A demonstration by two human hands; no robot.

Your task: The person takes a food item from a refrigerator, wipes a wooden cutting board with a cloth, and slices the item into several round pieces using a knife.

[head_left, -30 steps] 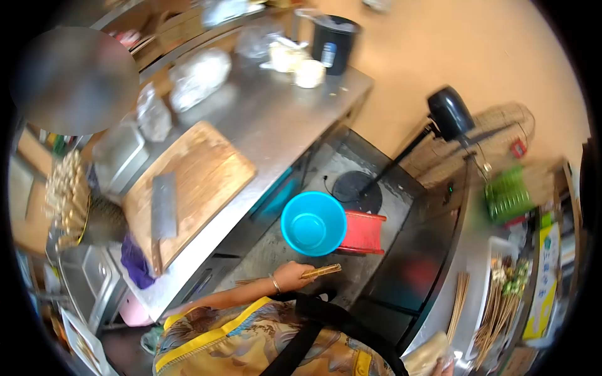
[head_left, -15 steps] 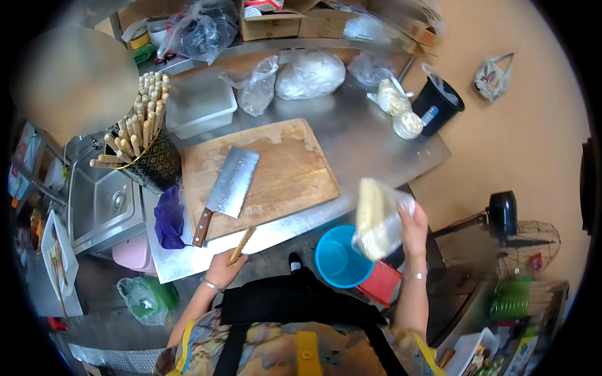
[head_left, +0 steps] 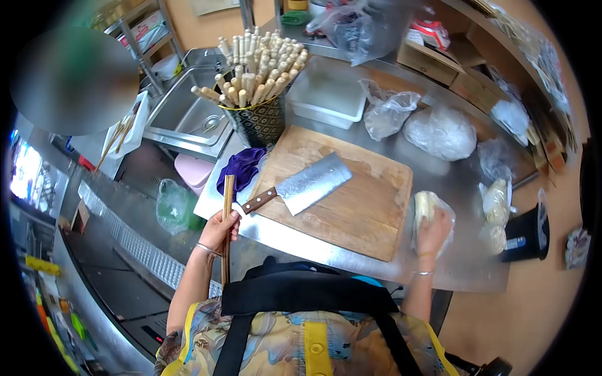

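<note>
My left hand [head_left: 217, 230] is closed round a thin bundle of wooden skewers [head_left: 229, 195], held upright beside the counter's front edge. At the right of the cutting board, my right hand [head_left: 434, 233] grips a clear plastic bag of pale food [head_left: 425, 202] at the countertop; I cannot tell the exact food. On the wooden cutting board [head_left: 370, 207] lies a cleaver [head_left: 318, 182], its brown handle pointing toward my left hand. A crumpled purple cloth [head_left: 241, 168] sits by the board's left edge.
Behind the board stand a patterned bucket of wooden-handled sticks [head_left: 260, 122], a white plastic tub [head_left: 326, 103] and several plastic bags [head_left: 441, 133]. A sink [head_left: 188, 109] is at the left. A black bin [head_left: 527, 233] stands off the counter's right end.
My right hand has brought the bagged food from over the blue bucket onto the counter, right of the board. My left hand has raised the skewers upright. The view has turned left.
</note>
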